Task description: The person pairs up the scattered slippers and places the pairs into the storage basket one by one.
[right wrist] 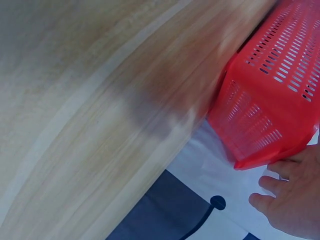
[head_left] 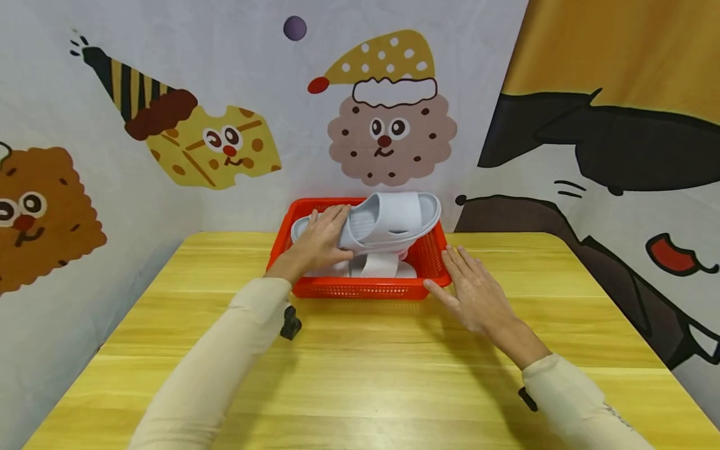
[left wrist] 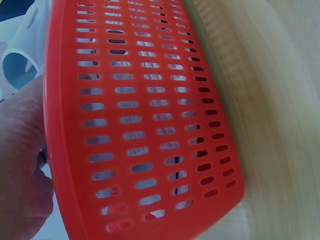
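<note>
A red plastic basket with slotted walls stands at the table's far edge. Light grey slippers lie in it; the top slipper leans above the others, its right end over the rim. My left hand reaches over the basket's left part and grips this slipper's near side, thumb low and fingers across it. In the left wrist view the red wall hides part of that hand. Beside the basket's right front corner is my right hand, fingers straight, thumb spread, nothing held. Its fingertips are close to the rim.
The basket stands on a yellow wood-grain table. Behind the table hangs a white cloth with cartoon prints. A white slipper strap shows low inside the basket.
</note>
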The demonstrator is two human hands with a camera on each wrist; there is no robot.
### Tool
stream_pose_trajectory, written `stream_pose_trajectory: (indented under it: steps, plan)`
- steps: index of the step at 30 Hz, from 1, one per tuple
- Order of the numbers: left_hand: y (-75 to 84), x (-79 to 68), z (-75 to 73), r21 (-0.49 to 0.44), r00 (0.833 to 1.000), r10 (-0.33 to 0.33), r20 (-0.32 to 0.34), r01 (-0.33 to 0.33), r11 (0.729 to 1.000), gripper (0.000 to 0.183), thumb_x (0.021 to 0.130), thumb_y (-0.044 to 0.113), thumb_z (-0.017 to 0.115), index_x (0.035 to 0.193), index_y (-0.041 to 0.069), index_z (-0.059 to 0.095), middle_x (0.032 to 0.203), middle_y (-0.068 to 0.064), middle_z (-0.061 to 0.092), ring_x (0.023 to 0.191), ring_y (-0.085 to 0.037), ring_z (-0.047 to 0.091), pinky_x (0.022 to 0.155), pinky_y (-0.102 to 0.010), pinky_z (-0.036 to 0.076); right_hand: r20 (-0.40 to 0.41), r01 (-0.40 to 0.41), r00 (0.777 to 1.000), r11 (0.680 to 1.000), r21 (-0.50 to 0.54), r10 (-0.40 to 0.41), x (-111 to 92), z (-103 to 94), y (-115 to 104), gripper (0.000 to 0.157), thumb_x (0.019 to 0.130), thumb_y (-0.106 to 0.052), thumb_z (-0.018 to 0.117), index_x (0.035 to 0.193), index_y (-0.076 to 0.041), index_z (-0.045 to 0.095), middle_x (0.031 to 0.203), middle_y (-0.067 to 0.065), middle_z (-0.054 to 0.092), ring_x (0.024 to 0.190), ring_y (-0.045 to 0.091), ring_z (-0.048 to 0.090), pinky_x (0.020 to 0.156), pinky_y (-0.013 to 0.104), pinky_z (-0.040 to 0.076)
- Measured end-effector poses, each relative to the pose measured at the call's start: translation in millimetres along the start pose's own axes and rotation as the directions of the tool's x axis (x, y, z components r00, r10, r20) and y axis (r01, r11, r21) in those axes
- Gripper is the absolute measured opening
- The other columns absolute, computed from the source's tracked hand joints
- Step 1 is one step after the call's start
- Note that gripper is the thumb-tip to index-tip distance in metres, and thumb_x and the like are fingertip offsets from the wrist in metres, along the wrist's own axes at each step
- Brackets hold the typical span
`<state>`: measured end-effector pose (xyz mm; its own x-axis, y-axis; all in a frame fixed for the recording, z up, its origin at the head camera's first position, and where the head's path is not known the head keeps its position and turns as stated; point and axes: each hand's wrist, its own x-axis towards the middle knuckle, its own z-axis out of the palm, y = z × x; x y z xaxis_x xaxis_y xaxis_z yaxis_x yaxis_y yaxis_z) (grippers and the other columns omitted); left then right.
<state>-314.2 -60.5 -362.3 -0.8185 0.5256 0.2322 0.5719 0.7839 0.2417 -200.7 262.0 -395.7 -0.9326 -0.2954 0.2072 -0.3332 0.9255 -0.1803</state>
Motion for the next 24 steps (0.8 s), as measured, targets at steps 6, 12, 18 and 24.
stream_pose_trajectory:
  steps: [6,12,18,24]
  plan:
    - [-1.9,5.9,3.9,0.010,1.000,-0.011,0.002,0.011,1.000,0.098,0.086,0.036,0.078,0.159,0.000,0.024,0.160,-0.018,0.030,0.148,-0.031,0.025,0.118,-0.062,0.011,0.000,-0.005,1.000,1.000,-0.015,0.005,-0.6,-0.1,-0.1,0.090,0.100,-0.067,0.038,0.157,0.003,0.031,0.164,0.019,0.024,0.150,0.041,0.017,0.117,0.060,0.017]
    - [-5.8,12.4,4.4,0.048,1.000,-0.012,-0.003,0.012,0.999,0.099,0.086,0.036,0.079,0.159,-0.001,0.023,0.161,-0.019,0.030,0.148,-0.032,0.023,0.118,-0.062,0.011,0.007,-0.011,1.000,1.000,0.006,0.011,-0.1,1.3,-1.0,0.090,0.100,-0.067,0.038,0.157,0.003,0.029,0.164,0.020,0.022,0.151,0.041,0.016,0.117,0.059,0.018]
    - [-11.8,16.2,7.3,0.001,0.999,-0.001,-0.034,0.001,1.000,0.065,0.094,0.016,0.065,0.151,-0.004,0.041,0.155,-0.018,0.043,0.144,-0.031,0.037,0.118,-0.058,0.018,0.007,-0.015,1.000,1.000,0.027,0.015,0.0,2.5,-3.2,0.090,0.100,-0.066,0.039,0.157,0.003,0.029,0.164,0.019,0.023,0.150,0.041,0.018,0.118,0.058,0.018]
    - [-11.3,13.4,9.4,0.006,0.999,-0.043,0.003,0.043,0.999,0.058,0.098,0.014,0.063,0.151,0.000,0.043,0.153,-0.014,0.047,0.140,-0.029,0.044,0.117,-0.057,0.023,0.006,-0.022,1.000,0.999,0.044,0.022,-1.1,1.3,-2.0,0.090,0.101,-0.066,0.038,0.158,0.003,0.027,0.165,0.019,0.021,0.150,0.041,0.018,0.118,0.058,0.018]
